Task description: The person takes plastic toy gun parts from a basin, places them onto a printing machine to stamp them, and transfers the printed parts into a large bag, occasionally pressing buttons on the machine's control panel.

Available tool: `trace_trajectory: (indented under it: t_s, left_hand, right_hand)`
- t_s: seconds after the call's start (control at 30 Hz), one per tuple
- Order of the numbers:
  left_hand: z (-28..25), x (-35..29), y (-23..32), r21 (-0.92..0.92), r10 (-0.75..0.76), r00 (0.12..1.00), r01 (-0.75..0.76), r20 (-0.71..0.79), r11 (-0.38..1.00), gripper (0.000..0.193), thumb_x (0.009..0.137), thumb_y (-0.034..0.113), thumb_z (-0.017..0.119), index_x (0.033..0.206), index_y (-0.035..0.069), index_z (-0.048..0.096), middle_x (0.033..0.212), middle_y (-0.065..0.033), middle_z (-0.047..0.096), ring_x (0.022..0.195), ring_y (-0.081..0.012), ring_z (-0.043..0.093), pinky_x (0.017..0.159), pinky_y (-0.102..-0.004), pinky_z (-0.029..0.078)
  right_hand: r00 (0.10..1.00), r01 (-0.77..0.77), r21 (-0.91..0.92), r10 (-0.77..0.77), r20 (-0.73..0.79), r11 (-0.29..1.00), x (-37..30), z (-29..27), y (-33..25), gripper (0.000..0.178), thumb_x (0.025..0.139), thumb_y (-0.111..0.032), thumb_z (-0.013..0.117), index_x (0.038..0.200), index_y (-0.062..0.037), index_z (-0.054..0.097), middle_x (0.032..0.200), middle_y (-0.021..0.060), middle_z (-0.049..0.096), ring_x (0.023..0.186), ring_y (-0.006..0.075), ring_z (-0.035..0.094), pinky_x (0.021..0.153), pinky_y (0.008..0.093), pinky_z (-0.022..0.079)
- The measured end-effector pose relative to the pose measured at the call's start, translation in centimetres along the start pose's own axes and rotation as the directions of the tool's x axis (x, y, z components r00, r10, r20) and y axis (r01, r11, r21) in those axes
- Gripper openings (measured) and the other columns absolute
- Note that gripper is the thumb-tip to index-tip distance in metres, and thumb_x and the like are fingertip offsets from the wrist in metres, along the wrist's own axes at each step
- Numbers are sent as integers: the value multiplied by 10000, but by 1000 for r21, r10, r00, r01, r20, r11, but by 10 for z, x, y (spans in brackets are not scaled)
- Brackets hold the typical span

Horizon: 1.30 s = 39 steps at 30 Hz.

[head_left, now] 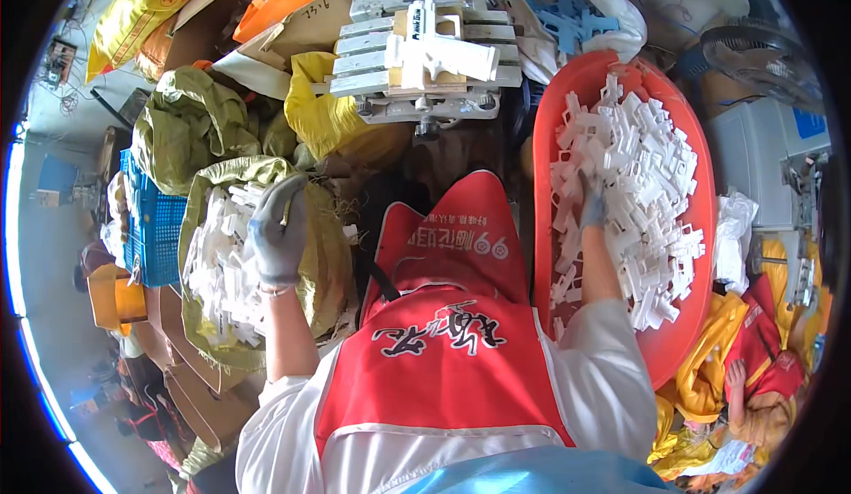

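Observation:
My left hand (pixel 278 232), in a grey glove, is over a woven green sack (pixel 217 352) filled with white plastic pieces (pixel 222 268). Its fingers look curled, and whatever they may hold is hidden. On the other side, my gloved right hand (pixel 593 203) reaches into a long red tub (pixel 551 121), heaped with white toy-pistol parts (pixel 647 166). That hand is seen edge-on, its fingertips lost among the parts. Ahead of me, white toy-pistol pieces (pixel 443 55) lie on a slatted metal fixture (pixel 359 64), apart from both hands.
A white sack holds light-blue toy pistols (pixel 567 19) beyond the tub. At far right stands a black fan (pixel 762 46). A blue crate (pixel 158 228) and cardboard boxes (pixel 199 396) sit at left. Another person in a red vest (pixel 771 365) appears at lower right.

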<state>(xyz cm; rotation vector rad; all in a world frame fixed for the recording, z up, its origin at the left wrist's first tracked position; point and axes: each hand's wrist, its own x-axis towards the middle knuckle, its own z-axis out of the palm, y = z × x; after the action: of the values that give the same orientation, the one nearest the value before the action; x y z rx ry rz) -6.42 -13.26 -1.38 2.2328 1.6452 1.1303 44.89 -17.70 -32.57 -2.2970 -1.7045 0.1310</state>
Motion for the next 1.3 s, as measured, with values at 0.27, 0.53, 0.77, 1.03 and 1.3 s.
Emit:
trace_trajectory:
  t_s: [0.27,0.53,0.77,1.03,1.3]
  left_hand:
    - [46,101,19,-60,268,959,-263,96,963,258,825,62,634,1081,28,639,1013,-141,664,946,-271,647,821,-315,493]
    - [96,167,8,-130,466,863,-448,197,885,378,794,157,687,1156,91,597,1100,-152,622,1013,-343,597,834,-377,494]
    - [97,154,12,-265,279,959,-254,60,930,349,823,75,661,1165,54,594,955,-108,647,873,-175,633,776,-289,502]
    - [44,127,-36,-366,-84,976,5,-202,931,277,841,141,679,1111,93,644,852,-67,676,731,-110,608,669,-261,497]
    - [-18,47,-101,-444,-311,907,162,-285,881,285,899,64,605,1179,10,591,1073,-48,642,965,-115,583,853,-243,462]
  right_hand:
    - [973,-227,521,168,159,823,-73,-33,5,550,813,-105,621,1344,-96,478,1348,148,492,1198,258,499,975,340,420]
    - [931,-190,971,341,131,144,-42,-129,-52,347,979,-237,461,1207,21,508,1151,62,553,1038,143,537,885,284,451]
    - [940,318,890,14,-341,328,56,-225,-196,332,929,-129,542,1221,28,525,1154,74,583,1031,143,546,914,282,429]
    - [681,732,474,-500,-535,490,121,-237,-290,330,847,-31,597,1171,-91,594,1163,79,607,1041,217,583,897,324,467]
    - [657,747,136,-694,-293,650,119,-238,-300,406,827,-110,590,1229,-164,581,1239,96,558,1140,307,516,1001,379,397]
